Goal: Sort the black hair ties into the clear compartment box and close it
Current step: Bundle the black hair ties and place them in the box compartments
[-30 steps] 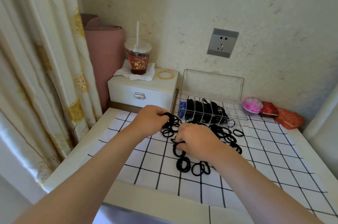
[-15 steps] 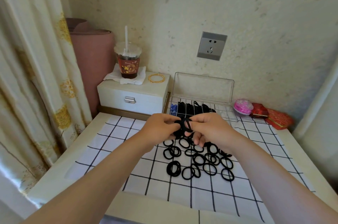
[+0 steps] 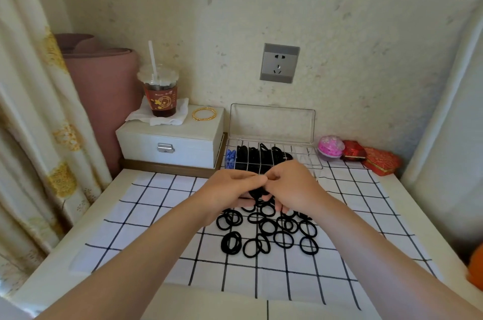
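Thin black elastic hair ties: plain matte loops. Most lie loose and overlapping on the white cloth with black grid lines, right below your hands. A small bunch of ties is up off the cloth, clamped between both hands just in front of the box. Your left hand has its fingers curled round the bunch. Your right hand pinches it from the other side, fingertips meeting the left's.

Writing: the brown label on the clear plastic cup with straw has gold print, too small to read.

Containers: the clear plastic compartment box sits at the cloth's far edge, with its hinged lid standing upright against the wall. The left-end compartment holds small blue items. Black ties fill the compartments from there to about the middle. The cup holds a dark drink and stands on a white tissue on top of the white jewellery box with metal latch, beside a gold bangle.
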`<state>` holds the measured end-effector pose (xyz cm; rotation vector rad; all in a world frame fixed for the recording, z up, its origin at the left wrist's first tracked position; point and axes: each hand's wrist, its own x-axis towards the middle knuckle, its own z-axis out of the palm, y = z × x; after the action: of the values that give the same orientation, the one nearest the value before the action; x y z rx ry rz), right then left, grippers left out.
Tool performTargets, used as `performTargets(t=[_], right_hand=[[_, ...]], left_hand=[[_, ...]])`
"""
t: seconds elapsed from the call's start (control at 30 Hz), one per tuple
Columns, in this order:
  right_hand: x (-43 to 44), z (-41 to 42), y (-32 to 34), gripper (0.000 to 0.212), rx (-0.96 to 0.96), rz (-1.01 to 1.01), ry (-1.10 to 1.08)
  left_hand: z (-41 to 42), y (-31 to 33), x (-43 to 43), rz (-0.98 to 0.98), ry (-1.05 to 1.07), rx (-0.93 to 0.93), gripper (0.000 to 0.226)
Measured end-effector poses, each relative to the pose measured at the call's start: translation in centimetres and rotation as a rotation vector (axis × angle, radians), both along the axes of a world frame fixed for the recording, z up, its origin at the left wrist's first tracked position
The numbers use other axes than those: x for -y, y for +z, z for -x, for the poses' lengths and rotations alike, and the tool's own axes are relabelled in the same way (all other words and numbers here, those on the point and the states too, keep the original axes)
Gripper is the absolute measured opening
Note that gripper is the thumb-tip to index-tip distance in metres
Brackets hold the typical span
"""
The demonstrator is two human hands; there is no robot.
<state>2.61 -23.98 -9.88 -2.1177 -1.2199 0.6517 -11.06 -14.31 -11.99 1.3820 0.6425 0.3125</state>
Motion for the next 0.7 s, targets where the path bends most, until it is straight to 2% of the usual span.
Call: performTargets(t=[0.1, 0.27, 0.37, 0.47, 0.57, 0.7], right_hand=[[0.2, -0.3, -0.2, 0.016, -0.019, -0.011, 0.009], [1.3, -1.9, 0.3, 0.01, -0.261, -0.101, -0.041], [1.9, -2.9, 0.4, 0.028, -0.346, -0.131, -0.135], [2.6, -3.7, 0.4, 0.039, -0.561, -0.129, -0.104], [3.2, -4.5, 0.5, 0.03, -0.743, -0.115, 0.007], [3.6, -5.6, 0.3, 0.026, -0.823, -0.116, -0.067]], left_hand=[[-0.4, -0.3, 0.1, -0.08, 0.037, -0.036, 0.024], [-1.2, 0.2, 0.1, -0.038, -0.001, -0.011, 0.025], [-1.9, 0.6, 0.2, 0.037, -0.063, 0.017, 0.028], [-2.5, 1.0, 0.5, 0.059, -0.106, 0.046, 0.03], [-3.2, 1.4, 0.9, -0.003, -0.053, 0.03, 0.026], [-4.6, 1.6, 1.3, -0.137, 0.067, -0.049, 0.025]])
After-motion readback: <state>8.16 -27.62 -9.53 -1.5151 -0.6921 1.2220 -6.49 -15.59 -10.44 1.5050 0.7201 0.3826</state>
